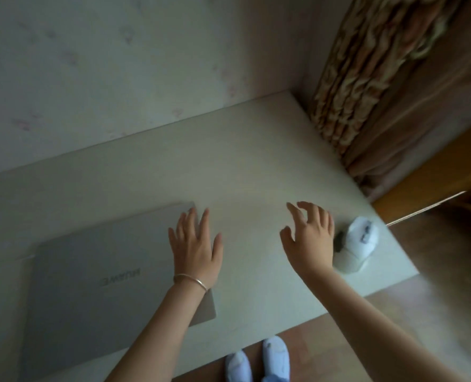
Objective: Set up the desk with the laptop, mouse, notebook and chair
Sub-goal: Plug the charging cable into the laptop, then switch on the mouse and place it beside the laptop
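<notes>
While hands spread, matte laptop, rounded mouse

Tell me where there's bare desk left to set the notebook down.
The widest bare patch of the desk runs from the wall to the closed laptop, across to the curtain-side corner. A narrower strip lies between laptop and mouse, under the left hand and right hand. The mouse's corner is crowded.
</notes>
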{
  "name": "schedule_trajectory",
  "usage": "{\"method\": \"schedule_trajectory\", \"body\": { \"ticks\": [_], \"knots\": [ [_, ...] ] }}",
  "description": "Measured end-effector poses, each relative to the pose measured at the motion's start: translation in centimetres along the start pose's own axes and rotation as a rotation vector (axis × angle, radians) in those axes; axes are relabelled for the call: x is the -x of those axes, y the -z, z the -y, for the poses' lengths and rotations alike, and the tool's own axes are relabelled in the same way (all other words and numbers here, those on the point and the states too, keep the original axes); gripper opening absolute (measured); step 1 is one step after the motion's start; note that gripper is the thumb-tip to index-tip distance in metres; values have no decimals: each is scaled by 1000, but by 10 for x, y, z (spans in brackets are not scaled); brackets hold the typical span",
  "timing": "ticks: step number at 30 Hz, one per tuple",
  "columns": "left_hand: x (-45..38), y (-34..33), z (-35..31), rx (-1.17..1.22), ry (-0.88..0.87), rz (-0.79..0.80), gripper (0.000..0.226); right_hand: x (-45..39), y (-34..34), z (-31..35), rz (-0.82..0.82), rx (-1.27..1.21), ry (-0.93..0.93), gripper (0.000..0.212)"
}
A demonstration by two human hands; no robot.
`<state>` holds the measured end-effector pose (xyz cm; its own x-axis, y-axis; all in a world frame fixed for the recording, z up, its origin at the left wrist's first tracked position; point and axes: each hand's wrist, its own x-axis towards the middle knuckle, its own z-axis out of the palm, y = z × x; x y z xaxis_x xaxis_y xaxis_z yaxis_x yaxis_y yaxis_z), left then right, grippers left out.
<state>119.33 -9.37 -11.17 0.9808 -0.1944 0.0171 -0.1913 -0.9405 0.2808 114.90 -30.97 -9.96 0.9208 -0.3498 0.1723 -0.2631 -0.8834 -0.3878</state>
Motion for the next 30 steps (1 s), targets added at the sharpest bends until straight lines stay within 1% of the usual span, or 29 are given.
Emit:
{"method": "schedule_trajectory", "body": {
  "ticks": [2,5,7,13,17,20,22,25,27,29,30],
  "knots": [
    [1,0,-27,57,-43,9,60,6,20,-27,-20,97,-132,53],
    [2,-4,-62,97,-104,50,60,15,36,-58,58,180,-319,58],
    [2,-8,-78,105,-131,71,61,18,40,-70,96,190,-390,57],
    [1,-11,-89,117,-127,85,63,15,32,-77,150,178,-438,60],
    [3,-13,-82,125,-116,105,63,14,23,-78,132,169,-482,50],
    [4,-13,-76,142,-105,117,64,14,22,-77,105,120,-506,48],
    [5,-8,-74,183,-102,118,65,14,26,-72,68,-7,-523,49],
    [6,6,-72,283,-175,87,65,10,37,-54,-31,-317,-488,49],
    [5,24,-77,405,-227,59,65,5,52,-29,-32,-662,-502,47],
    [4,52,-87,595,-209,25,65,-1,75,5,25,-1105,-591,42],
    [4,68,-93,689,-194,2,65,-4,88,22,62,-1280,-627,37]
  ]
}}
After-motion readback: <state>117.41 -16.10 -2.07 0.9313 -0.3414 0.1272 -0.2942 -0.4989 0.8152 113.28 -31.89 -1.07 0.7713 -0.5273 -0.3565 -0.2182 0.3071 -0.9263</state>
